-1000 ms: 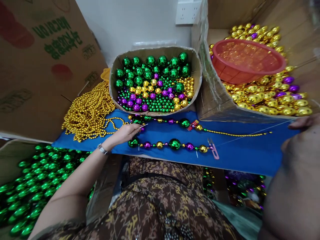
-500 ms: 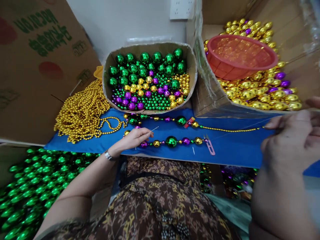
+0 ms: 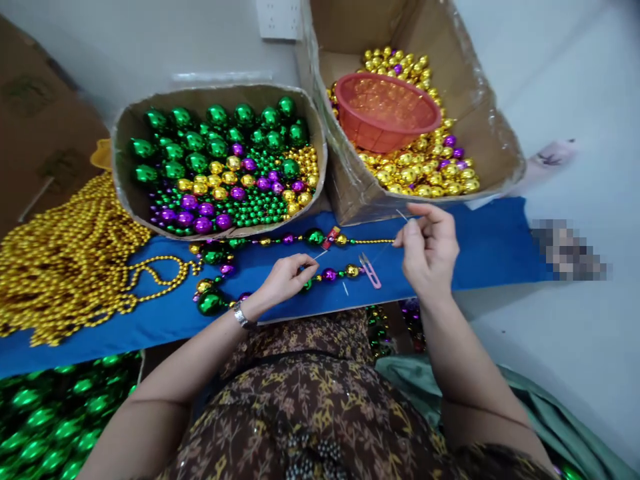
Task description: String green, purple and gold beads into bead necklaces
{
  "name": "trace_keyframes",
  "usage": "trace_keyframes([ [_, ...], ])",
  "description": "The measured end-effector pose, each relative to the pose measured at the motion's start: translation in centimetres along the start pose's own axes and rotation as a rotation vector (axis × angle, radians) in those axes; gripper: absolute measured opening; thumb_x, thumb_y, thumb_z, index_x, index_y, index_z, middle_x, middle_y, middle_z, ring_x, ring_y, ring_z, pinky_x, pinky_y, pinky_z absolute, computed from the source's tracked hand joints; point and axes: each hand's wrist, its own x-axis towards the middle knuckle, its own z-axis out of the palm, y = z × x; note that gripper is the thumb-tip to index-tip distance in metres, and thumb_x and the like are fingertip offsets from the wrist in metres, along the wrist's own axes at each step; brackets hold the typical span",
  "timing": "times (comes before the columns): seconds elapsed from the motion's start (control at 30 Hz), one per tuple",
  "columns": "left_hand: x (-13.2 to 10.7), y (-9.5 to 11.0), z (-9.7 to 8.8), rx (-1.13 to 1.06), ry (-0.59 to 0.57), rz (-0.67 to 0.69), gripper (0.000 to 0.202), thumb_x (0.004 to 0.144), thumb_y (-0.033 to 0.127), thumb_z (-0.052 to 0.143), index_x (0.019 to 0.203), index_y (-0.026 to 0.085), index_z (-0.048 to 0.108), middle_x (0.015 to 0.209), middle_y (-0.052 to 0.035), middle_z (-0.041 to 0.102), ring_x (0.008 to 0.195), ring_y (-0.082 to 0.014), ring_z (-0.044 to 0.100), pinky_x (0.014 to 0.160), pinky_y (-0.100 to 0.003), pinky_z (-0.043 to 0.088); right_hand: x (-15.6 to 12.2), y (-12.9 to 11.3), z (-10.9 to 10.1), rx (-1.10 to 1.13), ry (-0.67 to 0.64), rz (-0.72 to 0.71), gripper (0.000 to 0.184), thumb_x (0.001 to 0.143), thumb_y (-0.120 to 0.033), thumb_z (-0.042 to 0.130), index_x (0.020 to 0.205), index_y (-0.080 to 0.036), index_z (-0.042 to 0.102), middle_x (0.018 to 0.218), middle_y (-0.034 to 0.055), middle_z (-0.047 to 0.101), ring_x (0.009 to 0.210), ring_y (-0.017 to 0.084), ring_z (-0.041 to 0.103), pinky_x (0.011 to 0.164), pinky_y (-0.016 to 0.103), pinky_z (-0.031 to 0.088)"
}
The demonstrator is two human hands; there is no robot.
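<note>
Near front edge of tabletop [image 3: 493,250], looping toward back edge: bead strand [image 3: 213,302]. Likely light, limp, shiny beads slippery; best pinched between beads. Left hand [image 3: 286,276]: grip closed on thin pale stick [image 3: 321,255]. Right hand [image 3: 431,250] pinching second stick [image 3: 401,215].

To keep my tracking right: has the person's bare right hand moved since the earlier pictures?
Yes. The bare right hand has moved left, closer to the pink-handled metal snips lying on the blue cloth.
</note>
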Motion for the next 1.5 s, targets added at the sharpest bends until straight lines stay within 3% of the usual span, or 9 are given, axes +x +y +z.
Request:
trace_keyframes([
  [0.17, 2.1, 1.9, 2.0, 0.208, -0.047, 0.112, 0.025, 0.092, 0.033, 0.049, 0.101, 0.02, 0.068, 0.099, -0.0062, 0.07, 0.086, -0.02, 0.064, 0.074, -0.029, 0.046, -0.3, 0.8, -0.8, -0.047, -0.078, -0.029, 0.028, 0.098, -0.034, 0.043, 0.123, -0.024, 0.05, 0.078, -0.0012, 0.057, 0.068, 0.013, 0.061, 0.064, 0.03, 0.053],
  [0.37, 2.3, 4.0, -3.7, 0.11, 0.194, 0.34, 0.028, 0.096, 0.03, 0.045, 0.104, 0.019, 0.068, 0.092, -0.0064, 0.063, 0.085, -0.0158, 0.059, 0.075, -0.027, 0.047, -1.3, 2.4, -1.4, -0.13, -0.138, -0.025, 0.027, 0.096, -0.031, 0.045, 0.12, -0.023, 0.056, 0.09, 0.0025, 0.063, 0.076, 0.015, 0.064, 0.074, 0.033, 0.053],
  [0.47, 2.3, 3.4, -5.0, 0.182, 0.176, 0.384, 0.026, 0.094, 0.029, 0.049, 0.105, 0.019, 0.07, 0.086, -0.0057, 0.057, 0.082, -0.016, 0.056, 0.071, -0.028, 0.045, -1.8, 3.0, -0.9, -0.148, -0.164, -0.012, 0.027, 0.097, -0.03, 0.043, 0.118, -0.023, 0.057, 0.089, 0.0037, 0.064, 0.079, 0.016, 0.064, 0.078, 0.033, 0.052],
  [0.67, 3.4, 3.6, -0.5, 0.104, 0.037, 0.349, 0.026, 0.094, 0.028, 0.05, 0.105, 0.018, 0.071, 0.081, -0.0042, 0.059, 0.078, -0.0156, 0.057, 0.07, -0.027, 0.044, -2.3, 3.2, 0.1, -0.041, -0.439, 0.0, 0.028, 0.094, -0.033, 0.049, 0.117, -0.021, 0.06, 0.084, 0.003, 0.06, 0.076, 0.015, 0.06, 0.071, 0.029, 0.05],
  [0.87, 4.8, 6.4, 2.4, 0.049, -0.017, 0.43, 0.035, 0.096, 0.027, 0.044, 0.075, 0.014, 0.068, 0.069, -0.0028, 0.054, 0.069, -0.0143, 0.054, 0.066, -0.027, 0.042, -3.0, 2.7, 1.1, 0.121, -0.352, 0.071, 0.023, 0.093, -0.039, 0.052, 0.097, -0.022, 0.067, 0.084, 0.0015, 0.062, 0.075, 0.014, 0.059, 0.07, 0.027, 0.047],
  [1.07, 4.7, 4.3, 2.0, 0.06, 0.073, 0.374, 0.03, 0.095, 0.034, 0.047, 0.112, 0.017, 0.064, 0.102, -0.0081, 0.064, 0.095, -0.0189, 0.06, 0.085, -0.032, 0.046, -1.7, 4.8, -1.1, 0.181, -0.404, 0.235, 0.041, 0.094, -0.053, 0.044, 0.076, -0.02, 0.058, 0.072, -0.0006, 0.059, 0.069, 0.013, 0.056, 0.066, 0.025, 0.044],
  [1.27, 3.8, 2.7, 4.5, 0.513, -0.088, 0.306, 0.029, 0.093, 0.036, 0.049, 0.097, 0.013, 0.066, 0.095, -0.0129, 0.065, 0.094, -0.0264, 0.057, 0.083, -0.039, 0.044, -0.4, 8.8, -3.6, -0.435, -0.869, 0.213, 0.042, 0.095, -0.045, 0.039, 0.068, -0.019, 0.057, 0.07, 0.0006, 0.058, 0.067, 0.014, 0.055, 0.062, 0.025, 0.038],
  [1.37, 4.2, 2.9, 6.7, 0.721, -0.165, 0.252, 0.029, 0.086, 0.037, 0.06, 0.095, 0.01, 0.065, 0.096, -0.0174, 0.063, 0.098, -0.0323, 0.054, 0.079, -0.043, 0.042, -0.8, 9.5, -2.8, -0.837, -0.944, 0.269, 0.037, 0.095, -0.04, 0.037, 0.082, -0.02, 0.066, 0.09, 0.0063, 0.065, 0.08, 0.019, 0.061, 0.067, 0.028, 0.041],
  [1.5, 5.1, 2.9, 8.1, 0.764, -0.198, 0.211, 0.021, 0.09, 0.024, 0.051, 0.092, 0.009, 0.066, 0.097, -0.0183, 0.063, 0.093, -0.031, 0.057, 0.076, -0.043, 0.041, -1.4, 10.1, -1.3, -0.955, -0.934, 0.317, 0.038, 0.095, -0.038, 0.035, 0.099, -0.02, 0.069, 0.106, 0.0128, 0.065, 0.095, 0.026, 0.063, 0.073, 0.034, 0.045],
])
